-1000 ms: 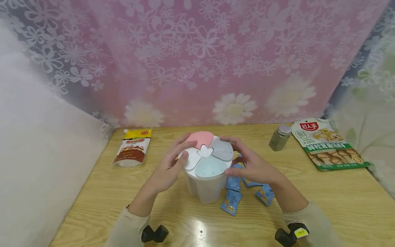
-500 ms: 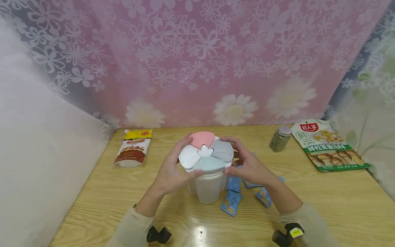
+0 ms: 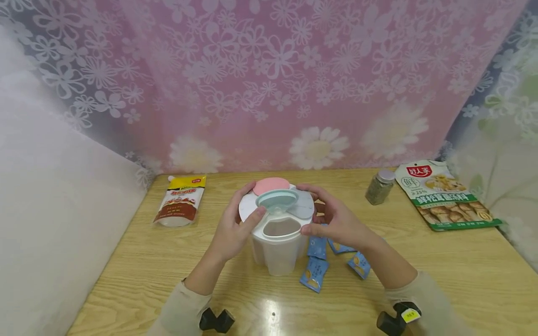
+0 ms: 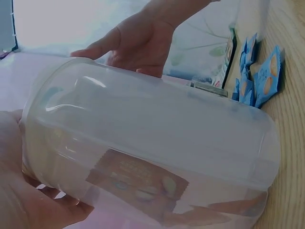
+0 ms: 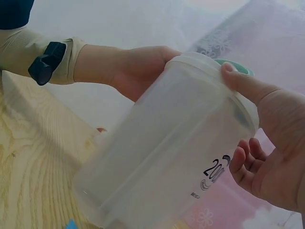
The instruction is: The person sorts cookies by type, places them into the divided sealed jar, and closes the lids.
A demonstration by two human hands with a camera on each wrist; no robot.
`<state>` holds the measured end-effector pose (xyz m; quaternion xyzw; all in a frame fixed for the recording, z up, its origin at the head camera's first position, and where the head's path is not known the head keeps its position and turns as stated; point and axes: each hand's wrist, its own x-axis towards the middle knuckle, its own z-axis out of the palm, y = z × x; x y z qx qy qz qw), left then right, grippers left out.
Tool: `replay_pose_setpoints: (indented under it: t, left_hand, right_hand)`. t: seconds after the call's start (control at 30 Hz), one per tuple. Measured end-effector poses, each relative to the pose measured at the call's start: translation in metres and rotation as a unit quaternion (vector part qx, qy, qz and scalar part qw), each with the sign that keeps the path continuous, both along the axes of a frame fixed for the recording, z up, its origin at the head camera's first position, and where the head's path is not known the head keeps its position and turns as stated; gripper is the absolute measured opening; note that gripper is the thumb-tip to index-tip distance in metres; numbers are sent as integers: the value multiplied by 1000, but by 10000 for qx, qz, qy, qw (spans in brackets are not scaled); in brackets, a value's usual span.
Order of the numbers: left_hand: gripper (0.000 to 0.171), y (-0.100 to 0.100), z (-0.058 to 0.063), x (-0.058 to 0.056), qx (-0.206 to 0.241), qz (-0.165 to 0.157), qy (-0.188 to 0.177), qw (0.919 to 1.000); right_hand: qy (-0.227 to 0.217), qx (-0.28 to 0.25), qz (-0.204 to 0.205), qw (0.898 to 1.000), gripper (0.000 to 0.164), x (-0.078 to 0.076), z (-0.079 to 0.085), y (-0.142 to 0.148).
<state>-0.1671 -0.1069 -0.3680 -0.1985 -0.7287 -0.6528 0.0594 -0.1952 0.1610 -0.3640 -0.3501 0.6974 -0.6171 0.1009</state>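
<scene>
A clear lobed storage container (image 3: pixel 280 259) stands upright on the table, its white lid (image 3: pixel 248 207) bearing petal-shaped flaps. The mint flap (image 3: pixel 277 199) is raised, baring an opening (image 3: pixel 282 227) at the front. The pink flap (image 3: pixel 271 185) lies down at the back. My left hand (image 3: pixel 231 231) grips the container's left rim, its thumb on top of the lid close to the mint flap. My right hand (image 3: pixel 342 224) holds the right rim, thumb at the front edge. In the left wrist view a brown packet (image 4: pixel 138 183) shows through the container wall.
Several blue snack packets (image 3: pixel 314 274) lie right of the container. A white, brown and yellow pouch (image 3: pixel 180 201) is at the back left. A small glass jar (image 3: pixel 380 187) and a green-and-white mushroom bag (image 3: pixel 447 196) lie at the back right, before a pink floral curtain (image 3: pixel 269 93).
The mint flap has swung from flat to raised, uncovering the front opening. My left thumb moved from the lid's left side to the mint flap's edge, then back left. The right hand barely moved.
</scene>
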Motion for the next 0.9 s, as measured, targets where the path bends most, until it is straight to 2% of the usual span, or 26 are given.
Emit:
replay_pose_setpoints:
  t: [0.23, 0.4, 0.53, 0.73, 0.9]
  left_hand:
    - [60, 0, 0, 1, -98, 82, 227, 9997]
    - [60, -1, 1, 0, -55, 155, 206, 9997]
    - [60, -1, 0, 0, 17, 176, 128, 9998]
    - [61, -3, 1, -2, 140, 188, 86, 9997]
    - [61, -2, 0, -2, 172, 151, 171, 9996]
  right_hand:
    - [-227, -246, 226, 9992, 75, -6, 0, 12]
    - [-94, -326, 388, 9987, 75, -9, -7, 25]
    - [-180, -282, 466, 9984, 72, -15, -15, 34]
    - [-293, 186, 130, 9993, 67, -28, -29, 38]
    - [-788, 579, -338, 9946, 66, -36, -46, 41]
